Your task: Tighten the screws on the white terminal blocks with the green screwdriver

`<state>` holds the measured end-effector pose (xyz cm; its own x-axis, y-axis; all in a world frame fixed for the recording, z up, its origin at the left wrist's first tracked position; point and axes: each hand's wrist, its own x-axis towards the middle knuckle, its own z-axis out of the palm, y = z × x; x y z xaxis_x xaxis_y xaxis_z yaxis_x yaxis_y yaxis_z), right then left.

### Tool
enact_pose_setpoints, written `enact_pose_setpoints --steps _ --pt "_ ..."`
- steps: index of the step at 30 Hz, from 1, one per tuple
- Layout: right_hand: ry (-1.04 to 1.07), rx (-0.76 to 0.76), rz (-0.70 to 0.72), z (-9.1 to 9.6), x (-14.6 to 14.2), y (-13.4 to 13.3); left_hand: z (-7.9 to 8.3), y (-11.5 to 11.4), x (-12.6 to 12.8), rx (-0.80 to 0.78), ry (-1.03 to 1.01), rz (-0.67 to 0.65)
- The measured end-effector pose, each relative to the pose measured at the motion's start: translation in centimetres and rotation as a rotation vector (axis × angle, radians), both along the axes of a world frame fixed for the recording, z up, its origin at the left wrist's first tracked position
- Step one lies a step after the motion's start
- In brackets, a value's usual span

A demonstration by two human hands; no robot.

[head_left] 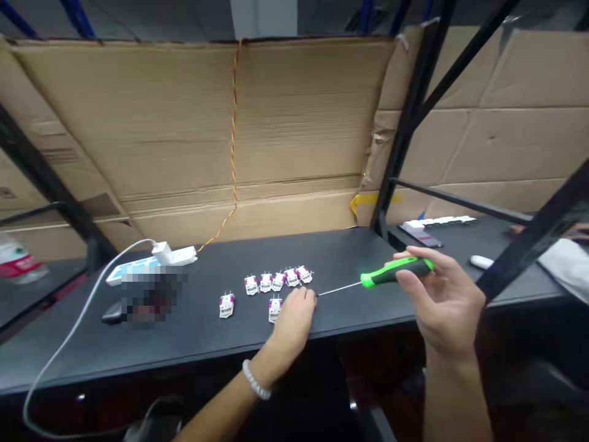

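Observation:
A screwdriver (396, 271) with a green and black handle is gripped in my right hand (448, 301), its thin shaft pointing left. The shaft's tip meets the fingertips of my left hand (295, 316), which is closed low over the table; whatever it pinches is hidden. Just left of those fingers lies a small white and purple plastic part (275, 309). Behind it several similar parts (278, 281) form a row, and another single part (227, 304) sits farther left.
A power strip (138, 269) with a white plug (162, 252) and cable lies on the black table (197, 331) at left. Black metal posts (405, 135) and cardboard panels (184, 135) stand behind. A phone (421, 234) lies at right; a bottle (21, 261) stands far left.

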<state>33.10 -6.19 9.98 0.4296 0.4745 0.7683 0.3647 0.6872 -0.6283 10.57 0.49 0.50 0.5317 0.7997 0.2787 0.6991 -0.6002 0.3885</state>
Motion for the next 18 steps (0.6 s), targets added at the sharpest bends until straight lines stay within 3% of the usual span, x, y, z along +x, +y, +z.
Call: enact_pose_setpoints --steps 8,12,18 --pt "-0.026 0.012 0.004 0.1 -0.9 0.5 2.7 -2.0 -8.1 0.085 -0.262 0.047" --pt "-0.052 -0.002 0.065 0.0 -1.7 0.8 2.3 -2.0 -10.5 0.044 -0.316 0.045" --pt "-0.107 -0.029 0.121 -0.1 -2.5 0.9 0.6 -1.8 -10.4 0.019 -0.358 0.026"
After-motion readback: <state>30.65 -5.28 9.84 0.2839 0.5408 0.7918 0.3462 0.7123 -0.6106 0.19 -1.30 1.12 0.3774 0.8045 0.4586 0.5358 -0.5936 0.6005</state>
